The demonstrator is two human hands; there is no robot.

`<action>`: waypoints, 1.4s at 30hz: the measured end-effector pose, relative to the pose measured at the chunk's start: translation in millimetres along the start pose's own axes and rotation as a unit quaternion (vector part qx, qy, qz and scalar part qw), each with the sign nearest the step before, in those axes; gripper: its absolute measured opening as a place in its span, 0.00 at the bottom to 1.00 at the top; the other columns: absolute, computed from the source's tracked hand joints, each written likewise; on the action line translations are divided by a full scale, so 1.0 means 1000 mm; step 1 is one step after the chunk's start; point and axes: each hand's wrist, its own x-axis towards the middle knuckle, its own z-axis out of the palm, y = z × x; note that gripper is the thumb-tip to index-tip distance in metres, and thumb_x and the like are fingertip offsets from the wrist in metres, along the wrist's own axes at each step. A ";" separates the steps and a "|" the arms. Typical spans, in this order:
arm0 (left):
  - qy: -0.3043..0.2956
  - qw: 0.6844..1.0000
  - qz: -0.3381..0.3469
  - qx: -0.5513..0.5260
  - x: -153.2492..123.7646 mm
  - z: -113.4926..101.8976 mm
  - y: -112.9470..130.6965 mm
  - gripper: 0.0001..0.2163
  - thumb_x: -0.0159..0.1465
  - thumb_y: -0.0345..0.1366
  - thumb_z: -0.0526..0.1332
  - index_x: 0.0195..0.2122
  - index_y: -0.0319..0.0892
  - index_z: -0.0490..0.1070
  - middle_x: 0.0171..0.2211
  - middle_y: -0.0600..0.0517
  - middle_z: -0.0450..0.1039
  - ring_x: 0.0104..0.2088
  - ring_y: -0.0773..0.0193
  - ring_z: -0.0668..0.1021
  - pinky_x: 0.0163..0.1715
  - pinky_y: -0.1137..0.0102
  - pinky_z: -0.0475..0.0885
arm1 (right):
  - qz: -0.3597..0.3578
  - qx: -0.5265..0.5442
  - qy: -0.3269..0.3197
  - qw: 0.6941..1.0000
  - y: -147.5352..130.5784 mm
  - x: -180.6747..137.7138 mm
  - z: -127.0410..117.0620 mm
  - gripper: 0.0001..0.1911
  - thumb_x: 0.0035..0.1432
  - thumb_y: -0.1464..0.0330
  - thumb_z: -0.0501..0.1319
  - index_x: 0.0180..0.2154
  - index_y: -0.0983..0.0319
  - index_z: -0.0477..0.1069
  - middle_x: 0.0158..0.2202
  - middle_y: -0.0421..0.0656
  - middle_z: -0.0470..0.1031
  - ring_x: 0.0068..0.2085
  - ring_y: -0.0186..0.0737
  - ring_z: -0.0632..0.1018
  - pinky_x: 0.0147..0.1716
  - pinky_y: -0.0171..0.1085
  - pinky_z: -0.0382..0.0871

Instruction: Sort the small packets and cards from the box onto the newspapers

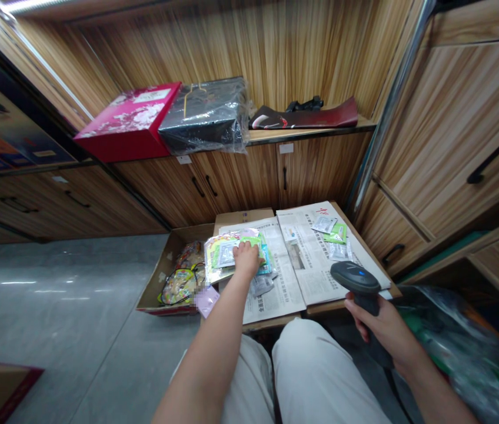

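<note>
My left hand (248, 259) rests on a pile of small colourful sachets (223, 253), fingers apart and slightly bent. A silvery sachet lies at its fingertips, a green one beneath. In my right hand (382, 325) is a dark handheld barcode scanner (355, 278), gripped by its handle; a cable runs down from it. The scanner's head is above the right edge of the spread newspapers (296, 259). A few loose sachets lie there too, among them a green one (336, 232) and a silvery one (323, 224).
Left of the newspapers, an open cardboard box (155, 282) holds bagged items. A pink box (130, 121) and a plastic-wrapped dark box (205, 112) stand on the shelf ahead. Wooden cabinets (456, 135) rise at the right, with clear plastic wrapping (461, 347) below.
</note>
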 end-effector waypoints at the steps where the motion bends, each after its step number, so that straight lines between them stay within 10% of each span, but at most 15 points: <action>1: 0.003 1.000 -0.003 0.000 0.003 0.001 0.001 0.14 0.61 0.42 0.62 0.46 0.44 0.73 0.50 0.42 0.69 0.54 0.49 0.67 0.53 0.57 0.58 | -0.001 0.000 -0.001 1.000 0.001 0.000 0.000 0.24 0.44 0.50 0.69 0.34 0.62 0.70 0.12 0.32 0.64 0.13 0.32 0.63 0.14 0.33 0.57; 28: -0.011 0.997 -0.070 -0.006 0.014 0.014 0.013 0.26 0.64 0.46 0.58 0.62 0.43 0.63 0.67 0.35 0.51 0.69 0.42 0.48 0.62 0.43 0.40 | 0.007 -0.006 0.001 1.000 0.002 0.000 -0.005 0.24 0.46 0.50 0.68 0.35 0.62 0.69 0.12 0.31 0.63 0.14 0.32 0.63 0.15 0.33 0.57; 36: -0.027 0.999 0.042 -0.006 0.014 0.013 0.018 0.20 0.66 0.47 0.55 0.57 0.49 0.68 0.65 0.42 0.58 0.66 0.47 0.58 0.62 0.45 0.45 | -0.002 0.001 -0.001 1.000 0.005 0.003 -0.007 0.24 0.46 0.51 0.69 0.35 0.63 0.69 0.12 0.31 0.64 0.14 0.30 0.63 0.15 0.31 0.57; 42: -0.031 0.998 -0.049 0.023 0.019 0.018 0.019 0.26 0.66 0.51 0.53 0.62 0.45 0.64 0.69 0.39 0.47 0.69 0.45 0.47 0.63 0.43 0.37 | -0.001 0.002 -0.005 1.000 0.009 0.004 -0.009 0.24 0.47 0.51 0.68 0.35 0.63 0.69 0.12 0.30 0.63 0.14 0.30 0.62 0.14 0.30 0.56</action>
